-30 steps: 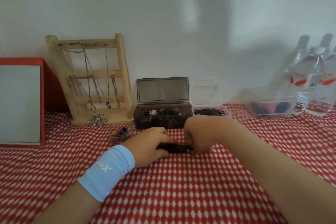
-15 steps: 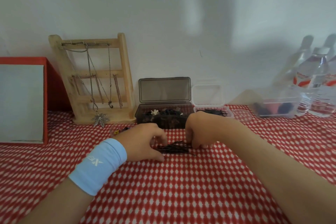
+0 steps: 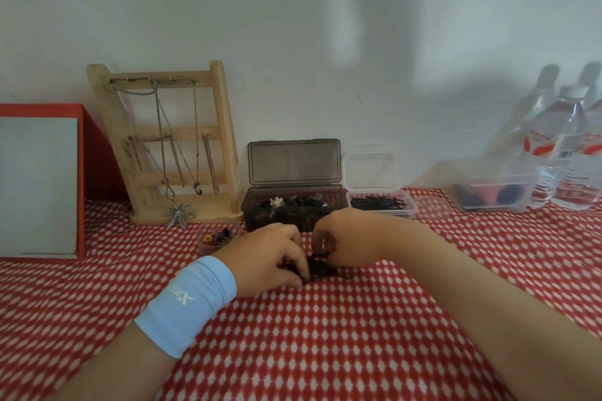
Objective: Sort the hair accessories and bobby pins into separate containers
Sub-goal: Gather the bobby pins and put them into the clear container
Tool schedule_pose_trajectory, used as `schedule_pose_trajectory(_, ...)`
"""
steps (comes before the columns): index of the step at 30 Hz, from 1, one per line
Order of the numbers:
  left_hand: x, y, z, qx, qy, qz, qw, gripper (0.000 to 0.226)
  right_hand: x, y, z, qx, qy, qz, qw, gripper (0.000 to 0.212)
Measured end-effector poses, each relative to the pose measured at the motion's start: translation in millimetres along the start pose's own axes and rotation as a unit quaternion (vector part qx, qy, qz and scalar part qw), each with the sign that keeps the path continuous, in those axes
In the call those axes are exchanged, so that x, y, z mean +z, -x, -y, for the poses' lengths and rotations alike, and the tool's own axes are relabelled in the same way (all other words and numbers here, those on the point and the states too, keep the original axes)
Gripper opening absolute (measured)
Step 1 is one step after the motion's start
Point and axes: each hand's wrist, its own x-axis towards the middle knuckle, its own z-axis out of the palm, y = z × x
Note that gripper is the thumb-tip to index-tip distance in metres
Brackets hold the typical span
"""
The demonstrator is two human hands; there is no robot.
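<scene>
Loose bobby pins (image 3: 325, 270) gathered between two hands at the middle of the table (image 3: 325, 352)

The pins lie in a dark bundle, long axis running left to right along the table's front edge. The left hand (image 3: 270, 257) pinches the bundle's left end with curled fingers and thumb. The right hand (image 3: 348, 238) curls down over its far right side; whether it actually grips any cannot be told. The small clear box (image 3: 408, 210) already holding pins sits at the back edge, beyond and right of the bundle, so the right hand looks nearer for the carry. Just left of it, touching or nearly so, the dark box (image 3: 293, 221) stands with its lid up, holding mixed hair accessories. A small cup (image 3: 208, 246) of coloured bits stands by the left hand.
</scene>
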Motion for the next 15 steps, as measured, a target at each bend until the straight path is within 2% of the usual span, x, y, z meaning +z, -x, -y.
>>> schedule_pose_trajectory(3,-6,1,1,-0.019,0.109,-0.051,0.993,0.007,0,0,-2,0.0,-0.011,-0.009,1.0,0.034)
schedule_pose_trajectory(7,-19,5,0,-0.044,0.266,-0.147,0.952,0.01,-3,2,-2,0.001,-0.023,-0.002,1.0,0.035)
schedule_pose_trajectory(11,-23,7,2,-0.066,0.306,-0.184,0.932,0.01,-5,0,-4,-0.003,-0.041,-0.017,0.999,0.042)
schedule_pose_trajectory(13,-23,7,2,-0.068,0.312,-0.191,0.928,0.01,-9,1,-2,-0.02,-0.118,-0.055,0.991,0.043)
schedule_pose_trajectory(15,-21,5,0,-0.065,0.319,-0.2,0.924,0.009,-10,4,3,-0.049,-0.216,-0.079,0.972,0.031)
